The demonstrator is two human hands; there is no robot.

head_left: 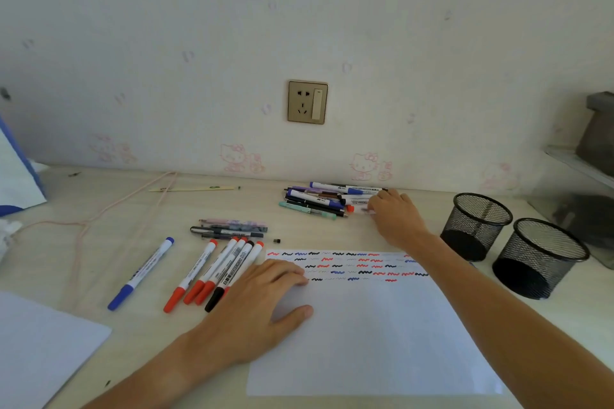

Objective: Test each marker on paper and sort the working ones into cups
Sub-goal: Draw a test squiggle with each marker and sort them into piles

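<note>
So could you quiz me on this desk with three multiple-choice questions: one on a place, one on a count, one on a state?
1. Where do the mesh cups stand?
A. right of the paper
B. left of the paper
C. on the paper

2. How many mesh cups?
A. one
B. two
C. four

3. What is the left hand doing?
A. holding a marker
B. lying flat on the paper
C. gripping a cup

Answers: 1 A, both sit at the desk's right; 2 B, two black cups side by side; 3 B, fingers lie straight on the sheet's left edge.

Pale wood surface [109,206] carries scribbled paper [365,325], loose markers [212,271], a marker pile [319,199], two mesh cups [475,226], a pink cord [99,219]
</note>
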